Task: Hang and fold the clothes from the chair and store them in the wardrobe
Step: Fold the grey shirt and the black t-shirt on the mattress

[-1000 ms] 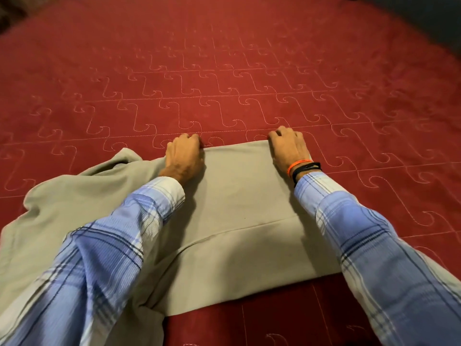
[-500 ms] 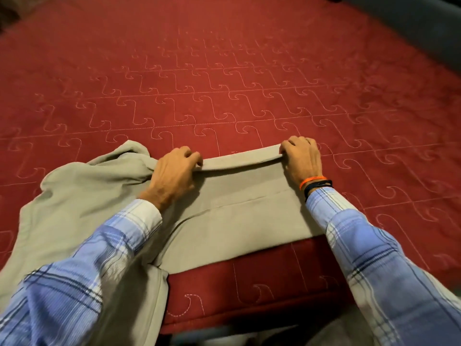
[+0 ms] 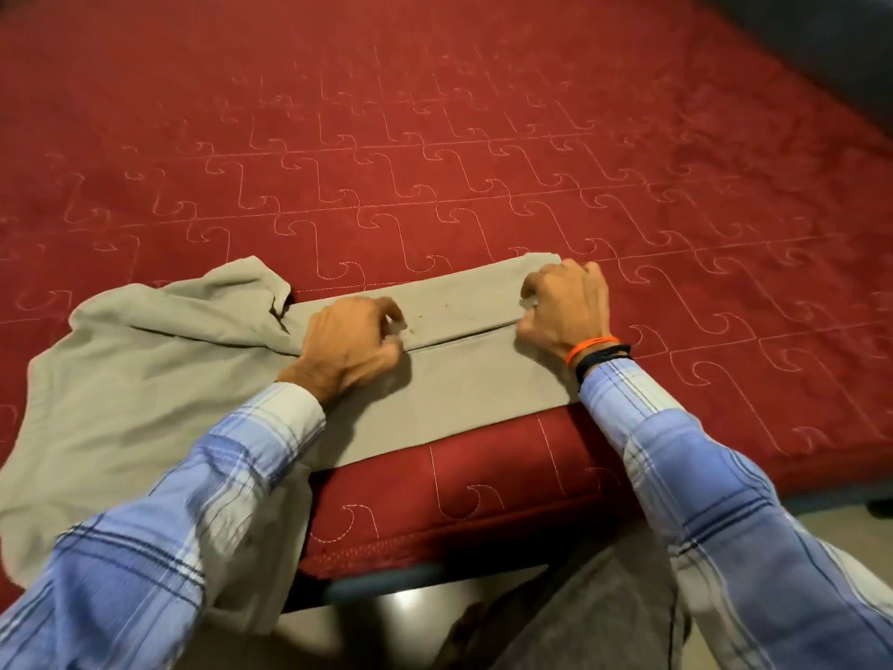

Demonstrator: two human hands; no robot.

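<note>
A grey-green garment (image 3: 449,394) is spread on a red quilt (image 3: 435,137), near its front edge, with its far strip turned back toward the person. That folded strip is pinched at one end by the left hand (image 3: 350,348) and at the other by the right hand (image 3: 565,307), fingers curled. The rest lies crumpled to the left.

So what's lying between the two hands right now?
Head view: only the grey garment's folded-over band spans from left hand to right hand; nothing else lies there.
</note>
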